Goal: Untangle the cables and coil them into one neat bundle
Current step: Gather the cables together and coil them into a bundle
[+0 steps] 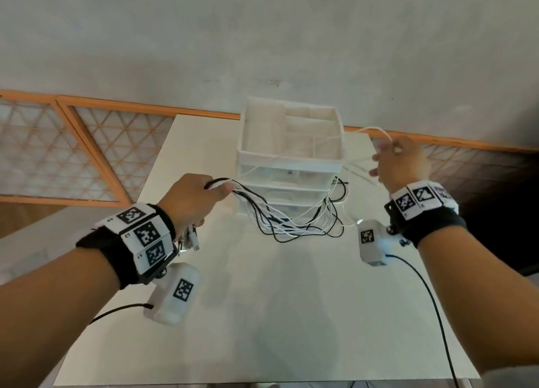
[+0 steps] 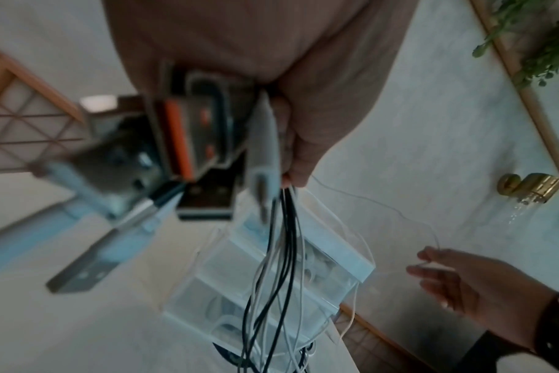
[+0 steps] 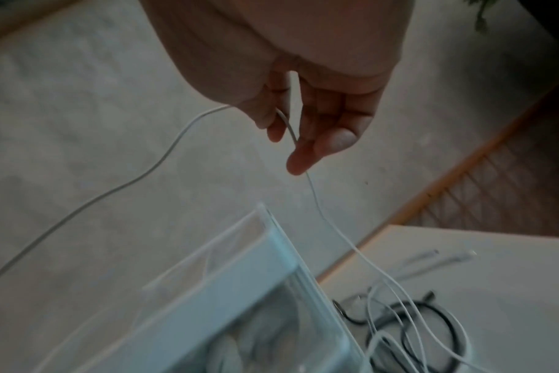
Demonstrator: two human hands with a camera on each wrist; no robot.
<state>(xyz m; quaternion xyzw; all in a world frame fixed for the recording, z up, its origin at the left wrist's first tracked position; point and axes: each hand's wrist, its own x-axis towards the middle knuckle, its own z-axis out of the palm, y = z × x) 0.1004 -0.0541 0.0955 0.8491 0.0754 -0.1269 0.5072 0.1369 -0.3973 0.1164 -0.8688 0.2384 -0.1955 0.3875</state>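
Observation:
Several black and white cables (image 1: 291, 221) sag in a tangled swag above the white table (image 1: 277, 314), in front of the drawer unit. My left hand (image 1: 201, 196) grips their gathered ends in a fist at mid-left; USB plugs (image 1: 189, 239) dangle under the wrist. The left wrist view shows the cables (image 2: 281, 252) hanging from that fist (image 2: 291, 141). My right hand (image 1: 399, 160), raised at the right, pinches one thin white cable (image 3: 316, 202) between thumb and fingers (image 3: 300, 151). That strand arcs back over the drawers toward the bundle.
A white plastic drawer unit (image 1: 288, 154) with an open top tray stands at the table's far middle. Loose cable loops (image 3: 425, 328) lie on the table to its right. An orange lattice screen (image 1: 73, 151) runs behind. Black cords (image 1: 431, 306) trail from the wrist cameras.

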